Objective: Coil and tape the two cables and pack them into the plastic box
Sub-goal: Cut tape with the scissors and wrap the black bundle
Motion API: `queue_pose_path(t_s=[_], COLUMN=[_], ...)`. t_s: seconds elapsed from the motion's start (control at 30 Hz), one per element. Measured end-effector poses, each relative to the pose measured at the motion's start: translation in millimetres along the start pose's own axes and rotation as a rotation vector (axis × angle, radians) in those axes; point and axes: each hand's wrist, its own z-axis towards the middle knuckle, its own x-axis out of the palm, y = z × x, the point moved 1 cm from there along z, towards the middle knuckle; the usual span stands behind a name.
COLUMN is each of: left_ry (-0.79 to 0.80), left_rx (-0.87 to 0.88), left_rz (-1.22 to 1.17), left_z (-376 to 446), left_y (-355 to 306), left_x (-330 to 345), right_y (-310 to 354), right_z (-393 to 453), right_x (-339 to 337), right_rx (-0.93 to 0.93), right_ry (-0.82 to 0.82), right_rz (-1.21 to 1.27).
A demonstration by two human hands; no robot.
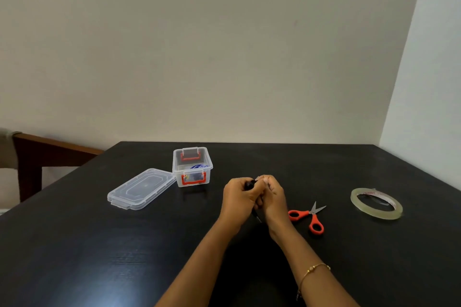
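Both hands meet above the middle of the black table (99, 244). My left hand (238, 200) grips a coiled black cable (250, 184), mostly hidden inside the fingers, with a short end showing below the hands. My right hand (272, 197) pinches a small piece of clear tape (259, 178) against the coil. The clear plastic box (192, 166) with red latches stands open to the left of the hands and holds a blue cable (198, 166). Its clear lid (141, 188) lies flat beside it.
Orange-handled scissors (309, 217) lie just right of my right hand. A roll of clear tape (376, 204) lies farther right near the table's edge. A wooden chair (37, 154) stands past the table's left side. A plain wall runs behind the table.
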Motion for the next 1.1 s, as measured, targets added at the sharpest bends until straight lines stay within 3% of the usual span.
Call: queue_pose_path(t_s=[0.1, 0.2, 0.33, 0.53, 0.63, 0.73, 0.83, 0.9, 1.0, 1.1], left_ry=[-0.093, -0.252, -0.096, -0.027, 0.023, 0.098, 0.14, 0.167, 0.204, 0.208], left_rx=[0.149, 0.48, 0.246, 0.063, -0.053, -0.203, -0.361, -0.436, -0.499, -0.545], left_rz=[0.163, 0.579, 0.39, 0.166, 0.034, -0.104, -0.2, -0.284, -0.365, -0.412], left_z=[0, 3, 11, 13, 12, 9, 8, 9, 10, 11], left_y=[3, 7, 16, 19, 20, 20, 19, 19, 18, 17], left_x=[2, -2, -1, 1, -5, -5, -5, -6, -9, -13], right_y=[2, 3, -3, 2, 4, 0, -5, -6, -4, 0], right_z=[2, 2, 0, 5, 4, 5, 5, 3, -1, -5], right_x=[3, -1, -4, -12, -16, -17, -18, -18, -20, -22], right_rx=[-0.005, -0.033, -0.029, 0.192, 0.188, -0.032, -0.439, -0.651, -0.809, -0.854], right_ry=[-0.01, -0.069, -0.095, -0.071, -0.078, -0.158, -0.249, -0.219, -0.127, -0.056], right_rz=[0.057, 0.083, 0.009, 0.051, 0.039, -0.153, -0.416, -0.518, -0.601, -0.659])
